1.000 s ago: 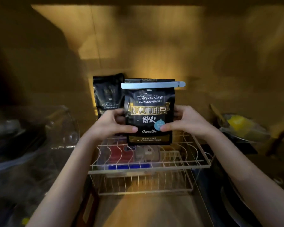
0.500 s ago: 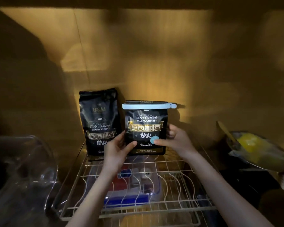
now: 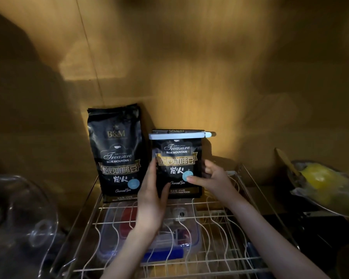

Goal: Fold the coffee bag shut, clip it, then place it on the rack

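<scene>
L hand point(image 3: 149, 206) fingers point(image 3: 152, 174) lie flat along the left edge of the clipped bag point(image 3: 176, 168), thumb on its lower front. R hand point(image 3: 214, 178) thumb presses the front near the blue dot, other fingers curl round the right edge, partly hidden behind it. Both hands grasp the bag, one per side.

Bag stands upright at center frame, at the back of the wire rack point(image 3: 240, 198); its base is at the rack's rear wires, but can't tell if it rests fully there or is being held just above. Top folded over, w/ a pale blue clip point(image 3: 178, 135) across the full width, clip tip sticking out to the right. A taller 2nd bag point(image 3: 117, 154), unclipped, stands just left of it, near but apart, the L hand between them.

Under the rack wires: a clear lidded box point(image 3: 191, 236) w/ red and blue contents, blurred, can't tell what. Lower left of frame: a clear glass lid or bowl point(image 3: 24, 214), blurred, cut off by the edge. Right of frame: a pan-like dish point(image 3: 326, 190) w/ something yellow, smeared, a wooden handle poking up, cut off at the edge.

Backdrop is a wood panel wall point(image 3: 189, 67), dim amber light, bright patch behind the bags, heavy shadows upper left. Rack front cut off at the bottom edge. No tabletop clearly seen.
</scene>
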The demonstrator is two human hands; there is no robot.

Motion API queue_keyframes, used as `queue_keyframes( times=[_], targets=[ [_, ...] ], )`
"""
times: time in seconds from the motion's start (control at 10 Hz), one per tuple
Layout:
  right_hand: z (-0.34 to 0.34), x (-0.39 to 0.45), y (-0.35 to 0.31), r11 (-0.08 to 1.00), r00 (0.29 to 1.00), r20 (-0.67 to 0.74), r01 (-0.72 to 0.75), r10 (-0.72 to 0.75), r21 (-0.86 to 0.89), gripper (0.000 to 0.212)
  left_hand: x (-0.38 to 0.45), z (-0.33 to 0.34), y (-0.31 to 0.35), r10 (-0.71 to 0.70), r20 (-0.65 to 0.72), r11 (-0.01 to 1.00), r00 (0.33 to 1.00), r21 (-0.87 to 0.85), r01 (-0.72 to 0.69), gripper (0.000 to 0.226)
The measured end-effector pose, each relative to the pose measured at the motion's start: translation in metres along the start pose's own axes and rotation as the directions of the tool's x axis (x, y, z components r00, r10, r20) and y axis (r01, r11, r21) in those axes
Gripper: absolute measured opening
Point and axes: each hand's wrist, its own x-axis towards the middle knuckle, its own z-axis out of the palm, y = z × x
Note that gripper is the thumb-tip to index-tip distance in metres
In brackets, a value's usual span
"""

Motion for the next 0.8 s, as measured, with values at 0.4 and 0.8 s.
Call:
queue_keyframes(
  times=[0.4,0.8],
  targets=[
    [0.008,0.001,-0.004,0.992,0.993,0.026,-0.117,0.118,-0.035,0.04,-0.004,0.013,0.008,-0.011,0.064,0.998,0.998,0.066,0.007,0.074],
    [-0.028,-0.099,-0.162,0.902,0.861,-0.306,0.432,-0.407,0.013,0.039,0.045,-0.058,0.076,0.085,0.063,0.988,0.994,0.124,-0.092,0.039]
  ],
)
